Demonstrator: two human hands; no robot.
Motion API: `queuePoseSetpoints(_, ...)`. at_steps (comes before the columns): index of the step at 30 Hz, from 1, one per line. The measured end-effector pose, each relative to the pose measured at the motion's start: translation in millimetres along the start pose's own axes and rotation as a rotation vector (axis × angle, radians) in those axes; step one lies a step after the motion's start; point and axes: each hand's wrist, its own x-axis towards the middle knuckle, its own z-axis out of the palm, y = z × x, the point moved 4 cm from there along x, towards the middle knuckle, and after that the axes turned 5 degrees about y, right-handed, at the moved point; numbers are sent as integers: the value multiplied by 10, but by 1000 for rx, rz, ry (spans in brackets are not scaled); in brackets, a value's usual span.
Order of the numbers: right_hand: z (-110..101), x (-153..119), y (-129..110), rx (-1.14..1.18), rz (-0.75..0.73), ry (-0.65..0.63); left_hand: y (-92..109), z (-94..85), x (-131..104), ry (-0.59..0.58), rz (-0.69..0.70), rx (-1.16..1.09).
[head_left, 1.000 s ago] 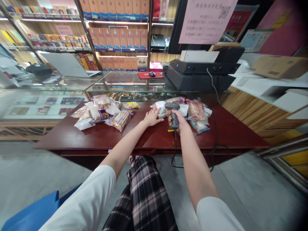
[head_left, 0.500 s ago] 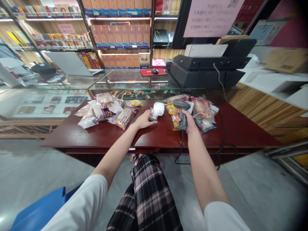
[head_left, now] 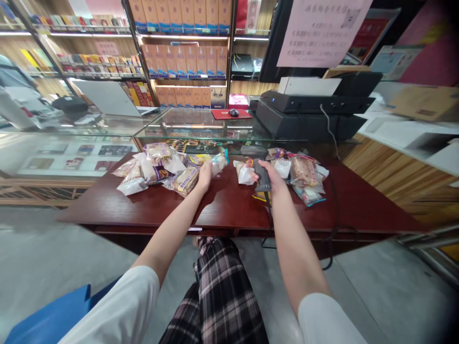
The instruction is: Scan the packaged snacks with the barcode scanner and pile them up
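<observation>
While the right hand (head_left: pixel 273 177) grips a dark grey, pistol-shaped plastic scanner (head_left: pixel 263 177) in the head view, the left hand (head_left: pixel 205 176) holds a small clear plastic packet with a bright blue edge (head_left: pixel 220 162). The step in hand looks to be the handling of this one packet with the scanner at the ready. The packet is at the far side of the left hand, just beside the heap of clear, white and purple snack packets (head_left: pixel 158 155) on the left of the dark red wooden table (head_left: pixel 222 205); it seems raised off the wood, though the contact is hard to judge. As I read it, the next move calls for a steady left wrist and a clean release that does not disturb the heap.

The left forearm reaches forward from the lower left, back of the hand partly showing, fingers closed around the packet's near end; the far fingertips are hidden. The right forearm comes up from the lower right, its fingers wrapped around the scanner's upright handle, with the blurred head stretching leftward above a small white packet (head_left: pixel 244 173). I cannot tell whether a finger presses the trigger. The right-hand heap of wrapped snacks (head_left: pixel 304 171) lies just beyond that hand.
</observation>
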Motion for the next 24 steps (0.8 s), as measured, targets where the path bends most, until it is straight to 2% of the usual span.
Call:
queuePoseSetpoints(3, 105, 54, 195, 1, 64, -55, -22, 22, 26, -49, -217, -349)
queuePoseSetpoints(8, 143, 23, 388, -15, 109, -106, -58, 55, -15, -130, -383, -522)
queuePoseSetpoints(13, 119, 14, 374, 19, 109, -88, -74, 51, -9, -110, -393, -609)
queuePoseSetpoints(20, 145, 36, 354, 55, 92, -122, 33, 39, -61, -59, -343, -585)
queuePoseSetpoints(24, 144, 28, 341, 69, 91, -136, 29, 66, -68, -82, -371, -504)
